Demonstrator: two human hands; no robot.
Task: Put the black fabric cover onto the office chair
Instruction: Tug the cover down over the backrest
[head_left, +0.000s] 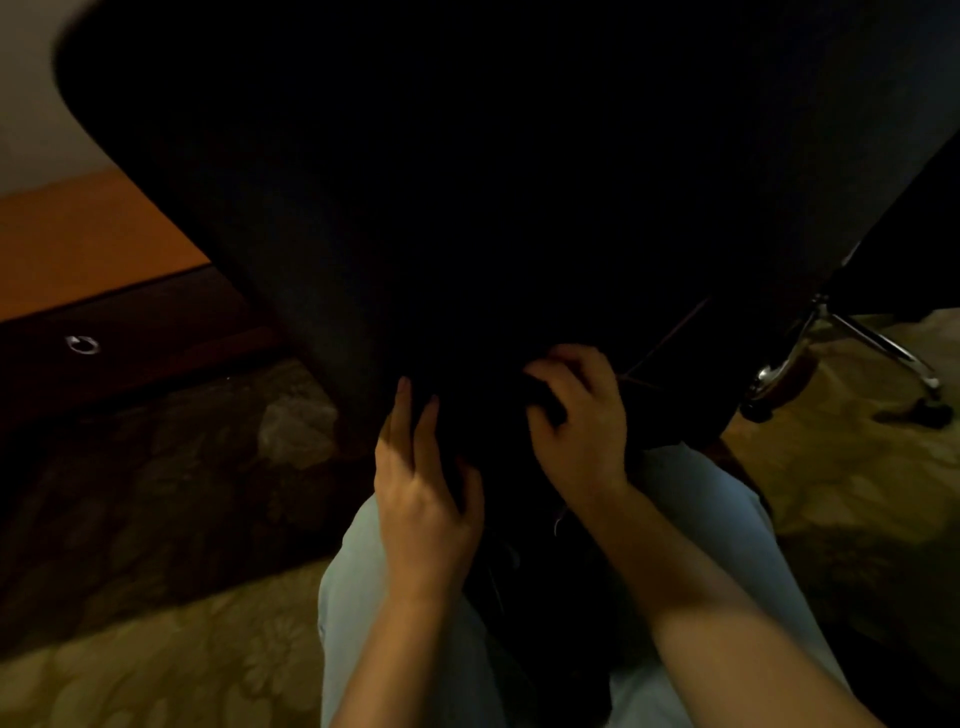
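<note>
At the cover (467, 234) edge, left hand (423, 488) and right hand (579, 415) pinch it.

I was working in a dim furnished room, a home or hotel room by its look. A floral-patterned beige and brown carpet (156, 649) lay below my grip on the black fabric cover (467, 208). Well left of the grip stood a dark wooden drawer unit with an orange-brown top (78, 249) and a metal ring pull (82, 344). To the right was a chrome star-shaped chair base (857, 332).
</note>
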